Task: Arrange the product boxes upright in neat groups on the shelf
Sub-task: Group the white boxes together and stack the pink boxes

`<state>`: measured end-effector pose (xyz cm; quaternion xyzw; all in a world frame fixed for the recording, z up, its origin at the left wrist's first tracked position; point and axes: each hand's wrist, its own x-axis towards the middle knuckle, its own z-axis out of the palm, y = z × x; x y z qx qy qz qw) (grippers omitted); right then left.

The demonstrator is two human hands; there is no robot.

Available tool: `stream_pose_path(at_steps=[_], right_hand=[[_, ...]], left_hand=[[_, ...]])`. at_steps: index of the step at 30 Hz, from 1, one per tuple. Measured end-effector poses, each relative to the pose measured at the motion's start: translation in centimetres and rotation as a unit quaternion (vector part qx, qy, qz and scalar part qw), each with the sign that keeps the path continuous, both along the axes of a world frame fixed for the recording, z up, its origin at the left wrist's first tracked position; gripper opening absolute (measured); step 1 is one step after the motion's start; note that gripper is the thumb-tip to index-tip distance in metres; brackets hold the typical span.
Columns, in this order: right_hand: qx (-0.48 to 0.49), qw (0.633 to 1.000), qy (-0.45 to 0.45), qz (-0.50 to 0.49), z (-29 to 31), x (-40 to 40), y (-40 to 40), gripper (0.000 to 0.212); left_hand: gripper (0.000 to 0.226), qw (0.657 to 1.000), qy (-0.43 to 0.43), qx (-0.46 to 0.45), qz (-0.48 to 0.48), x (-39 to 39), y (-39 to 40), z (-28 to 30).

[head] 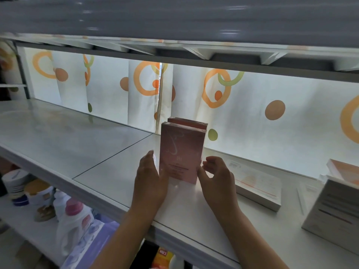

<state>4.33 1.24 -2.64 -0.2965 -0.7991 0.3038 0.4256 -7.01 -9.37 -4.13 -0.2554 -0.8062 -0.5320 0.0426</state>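
Observation:
Two pink product boxes stand upright on the white shelf (77,152), one behind the other. The front pink box (180,150) is wrapped in clear film; only the top edge of the rear pink box (187,121) shows. My left hand (149,177) presses flat against the front box's left side. My right hand (215,175) touches its lower right edge with curled fingers. A flat white box with orange print (256,183) lies on its side to the right. Further right stands a grey-white box (334,212).
Another box (343,169) with an orange edge sits at the far right behind the grey-white one. A curtain with orange and green circles (252,105) hangs behind the shelf. An upper shelf (174,26) overhangs close above. Bottles and jars (71,212) fill the lower shelf at left.

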Motion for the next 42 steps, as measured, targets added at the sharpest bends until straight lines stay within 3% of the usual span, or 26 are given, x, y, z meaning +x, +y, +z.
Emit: stream_pose_path(at_steps=[6, 11, 15, 19, 28, 35, 42], right_hand=[[0.051, 0.996, -0.024, -0.064, 0.5, 2.3, 0.3, 0.024], [0.094, 0.991, -0.051, -0.08, 1.5, 5.4, 1.0, 0.022], [0.105, 0.984, -0.103, -0.101, 1.8, 8.1, 1.8, 0.034], [0.113, 0.973, -0.169, -0.113, 1.0, 10.5, 2.4, 0.034], [0.096, 0.954, -0.251, -0.134, 0.3, 11.9, 4.6, 0.035], [0.01, 0.949, -0.25, -0.191, -1.2, 11.7, 5.3, 0.043], [0.008, 0.954, -0.238, -0.181, -1.6, 11.9, 5.5, 0.034]], left_hand=[[0.037, 0.977, 0.058, 0.191, 0.074, 1.7, -1.8, 1.2], [0.028, 0.966, 0.156, 0.206, -0.02, 5.7, -1.8, 1.5], [0.036, 0.952, 0.229, 0.173, -0.11, 8.9, 0.8, 1.5], [0.033, 0.948, 0.234, 0.083, -0.201, 10.2, 4.3, 1.4], [0.04, 0.933, 0.281, -0.083, -0.208, 9.2, 8.9, 1.3], [0.058, 0.933, 0.174, -0.181, -0.259, 8.5, 10.4, -0.8], [0.059, 0.937, 0.166, -0.188, -0.242, 8.8, 10.0, -0.3]])
